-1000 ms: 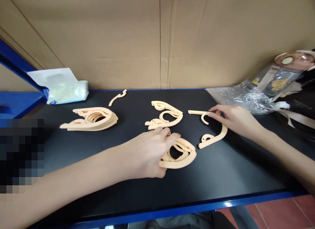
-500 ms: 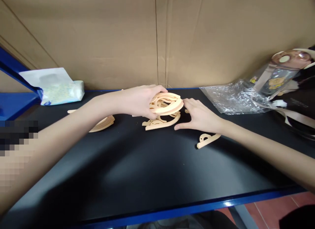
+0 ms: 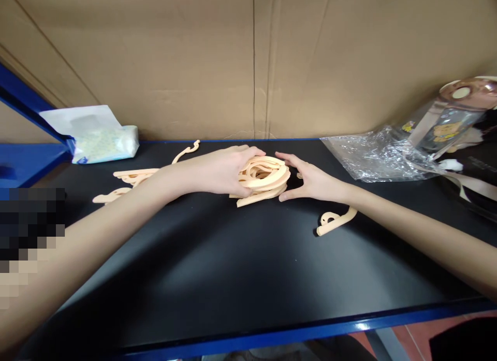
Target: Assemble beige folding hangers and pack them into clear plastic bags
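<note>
Hanger stack (image 3: 269,183) grasped by left hand (image 3: 229,170); right hand (image 3: 314,182) spread beside it. Judged light, stiff, slippery; best held by outer rims.

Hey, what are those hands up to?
A person's left hand grips a stack of hangers at a black table. The right hand is open at the stack's right end. Another pile lies to the left, partly hidden, and a loose hook lies near the table's back edge.
</note>
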